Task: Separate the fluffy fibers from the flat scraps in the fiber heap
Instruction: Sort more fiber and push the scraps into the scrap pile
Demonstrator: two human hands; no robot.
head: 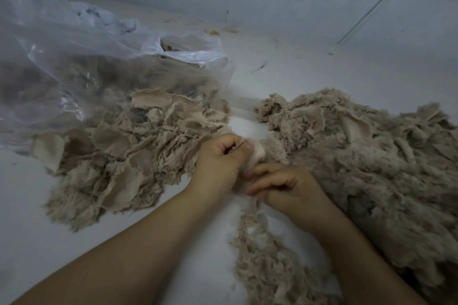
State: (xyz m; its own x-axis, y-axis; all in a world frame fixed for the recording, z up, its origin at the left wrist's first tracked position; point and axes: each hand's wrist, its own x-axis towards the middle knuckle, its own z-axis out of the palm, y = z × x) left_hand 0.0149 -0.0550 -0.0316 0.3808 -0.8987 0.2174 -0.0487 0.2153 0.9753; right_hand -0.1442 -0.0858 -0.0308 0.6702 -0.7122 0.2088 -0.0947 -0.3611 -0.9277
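A big heap of beige fluffy fibre [359,168] fills the right side of the pale floor. A second pile [128,151] on the left holds many flat, smooth-backed beige scraps mixed with fluff. Between the piles, my left hand [220,158] grips a pale flat scrap [257,152] with thumb and curled fingers. Just below it, my right hand [285,186] pinches the fluff hanging from the same piece. A strip of loose fluff [262,250] trails down toward me between my forearms.
A large clear plastic bag [62,57] with more beige material inside lies at the back left, its mouth [188,47] open toward the piles. A pale wall rises behind, with small debris [214,31] at its foot.
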